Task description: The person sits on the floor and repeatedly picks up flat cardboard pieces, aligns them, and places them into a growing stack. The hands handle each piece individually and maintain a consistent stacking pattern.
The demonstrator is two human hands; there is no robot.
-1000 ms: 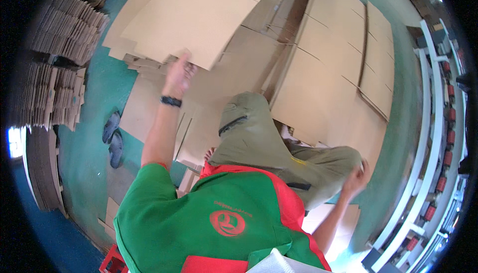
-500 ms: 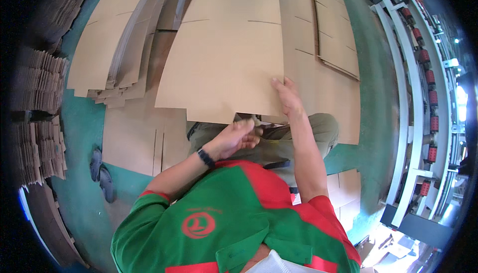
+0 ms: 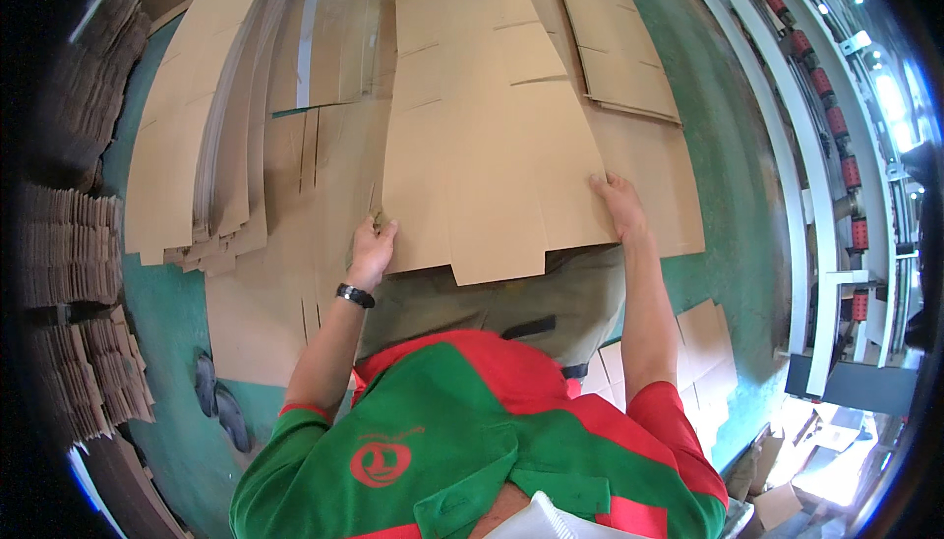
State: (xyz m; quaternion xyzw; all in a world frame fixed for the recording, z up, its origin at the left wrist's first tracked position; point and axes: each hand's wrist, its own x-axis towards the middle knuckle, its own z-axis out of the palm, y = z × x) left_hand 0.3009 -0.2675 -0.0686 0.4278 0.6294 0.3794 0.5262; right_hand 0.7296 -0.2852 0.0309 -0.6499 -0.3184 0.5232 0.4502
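Observation:
A long, flat brown cardboard sheet (image 3: 482, 165), slit at several places and with a tab on its near edge, reaches from above my lap toward the far side. My left hand (image 3: 372, 252), a black band on its wrist, is closed at the sheet's near left edge, thumb uppermost. Something small and thin seems to stick up by its fingertips; I cannot make out what. On the opposite side, my right hand (image 3: 621, 207) grips the right edge with the thumb on top and the other fingers partly hidden below.
A stack of cardboard sheets (image 3: 211, 116) lies to the left, and another pile (image 3: 624, 37) at the far right. Cardboard bundles (image 3: 69, 244) line the left side. Dark shoes (image 3: 218, 401) rest on the green floor. A metal frame with red rollers (image 3: 831, 116) stands at the right.
My left hand has moved from the sheet's near edge, where it held a small scrap-like piece, out to the left edge. The sheet has shifted right, and the right hand moved with its edge.

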